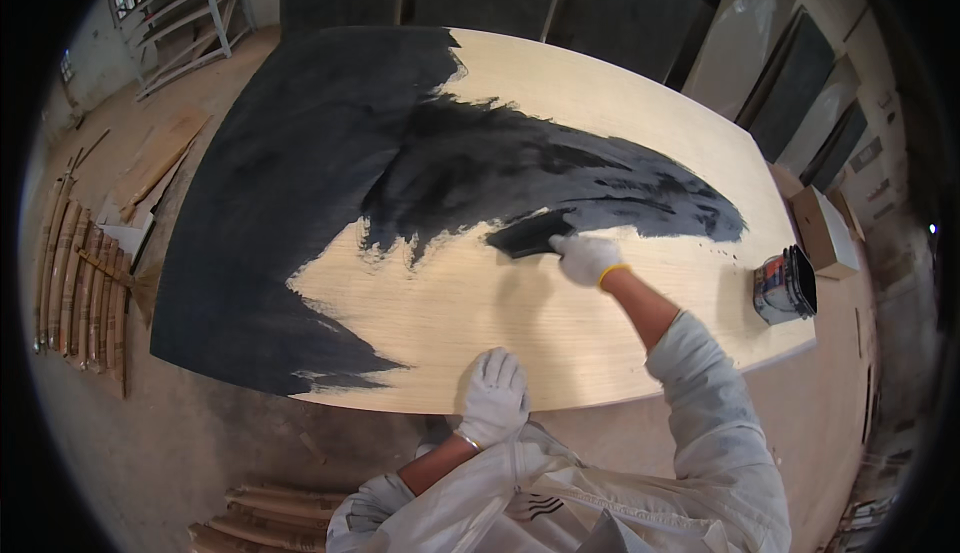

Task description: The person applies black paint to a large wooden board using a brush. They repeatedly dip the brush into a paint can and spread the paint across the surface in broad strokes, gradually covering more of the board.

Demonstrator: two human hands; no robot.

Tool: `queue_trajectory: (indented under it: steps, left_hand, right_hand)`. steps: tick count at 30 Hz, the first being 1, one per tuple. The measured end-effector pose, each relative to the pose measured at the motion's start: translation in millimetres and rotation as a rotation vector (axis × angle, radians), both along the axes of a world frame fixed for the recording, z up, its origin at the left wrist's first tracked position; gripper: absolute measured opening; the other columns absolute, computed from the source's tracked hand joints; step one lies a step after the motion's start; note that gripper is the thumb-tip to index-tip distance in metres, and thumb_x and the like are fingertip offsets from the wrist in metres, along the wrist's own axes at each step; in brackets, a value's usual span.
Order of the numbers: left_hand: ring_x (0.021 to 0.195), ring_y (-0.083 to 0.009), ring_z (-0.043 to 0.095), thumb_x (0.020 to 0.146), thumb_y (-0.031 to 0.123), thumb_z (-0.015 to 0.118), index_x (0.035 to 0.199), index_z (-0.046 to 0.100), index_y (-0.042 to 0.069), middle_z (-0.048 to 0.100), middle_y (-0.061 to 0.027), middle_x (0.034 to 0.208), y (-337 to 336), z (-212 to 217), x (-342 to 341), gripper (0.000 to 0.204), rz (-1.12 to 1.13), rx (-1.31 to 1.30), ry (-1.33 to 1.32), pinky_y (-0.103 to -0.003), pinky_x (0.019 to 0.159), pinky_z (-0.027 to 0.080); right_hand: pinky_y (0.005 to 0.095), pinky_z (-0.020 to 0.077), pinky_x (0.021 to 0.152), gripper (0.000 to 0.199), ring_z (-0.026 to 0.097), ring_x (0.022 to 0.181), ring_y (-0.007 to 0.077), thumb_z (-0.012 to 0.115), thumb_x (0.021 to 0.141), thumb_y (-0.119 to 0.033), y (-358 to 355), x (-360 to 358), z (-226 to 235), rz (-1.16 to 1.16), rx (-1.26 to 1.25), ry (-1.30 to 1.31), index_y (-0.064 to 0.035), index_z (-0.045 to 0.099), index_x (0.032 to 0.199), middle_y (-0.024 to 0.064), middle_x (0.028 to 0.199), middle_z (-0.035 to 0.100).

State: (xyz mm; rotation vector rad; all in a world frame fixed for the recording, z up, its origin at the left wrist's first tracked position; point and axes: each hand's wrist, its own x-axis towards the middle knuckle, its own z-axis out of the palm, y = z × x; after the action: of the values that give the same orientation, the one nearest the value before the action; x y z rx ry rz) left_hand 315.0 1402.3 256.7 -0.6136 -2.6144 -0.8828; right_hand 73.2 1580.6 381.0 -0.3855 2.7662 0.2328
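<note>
On the pale wood panel (520, 323), a big oval-looking board lying flat as the work surface, right hand (586, 256) in a white glove grips a black paint applicator (530, 234), fingers clamped on its near end; looks like a wide brush or pad, hard to tell at this size. Applicator head touches the board at the edge of the wet black streaks (560, 168), roughly mid-board. Left hand (494, 395), also white-gloved, rests flat on the near edge of the panel, fingers together and pointing away, holding nothing. Black paint covers the left and far part of the panel, with ragged brush marks running right; near and right parts are bare wood. Open paint can (785, 285) stands on the right end of the panel, well apart from the right hand. Cardboard box (823, 231) just beyond the can, off the board. Curved wood slats (80, 283) laid in a row on the floor at left, more slats (265, 518) by the lower edge. Dark and pale panels (800, 83) lean against the wall at upper right. White metal rack (185, 13) at upper left
</note>
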Motion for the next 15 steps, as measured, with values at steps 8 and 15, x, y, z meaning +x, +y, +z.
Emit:
queue_trajectory:
  steps: [8,15]
  left_hand:
    - [0.133,-0.0427,0.052,0.079,0.022,0.073,0.114,0.068,-0.004,0.061,-0.0221,0.129,-2.8,-3.8,1.2,0.044,-0.078,-0.056,0.026,-0.058,0.118,0.039]
    - [0.129,-0.0390,0.051,0.080,0.027,0.073,0.113,0.069,-0.002,0.060,-0.0196,0.126,-3.1,-10.2,2.3,0.044,-0.086,-0.093,0.065,-0.058,0.116,0.038]
  right_hand:
    - [0.0486,0.0530,0.110,0.056,0.067,0.132,0.0376,0.050,0.098,-0.018,-9.9,-16.4,26.5,0.011,0.019,-0.132,-0.0224,0.064,0.152,0.0168,0.141,0.071]
    - [0.0488,0.0538,0.110,0.058,0.067,0.132,0.0388,0.050,0.098,-0.020,-30.6,-20.4,15.6,0.099,0.031,-0.138,-0.0259,0.061,0.155,0.0172,0.142,0.071]
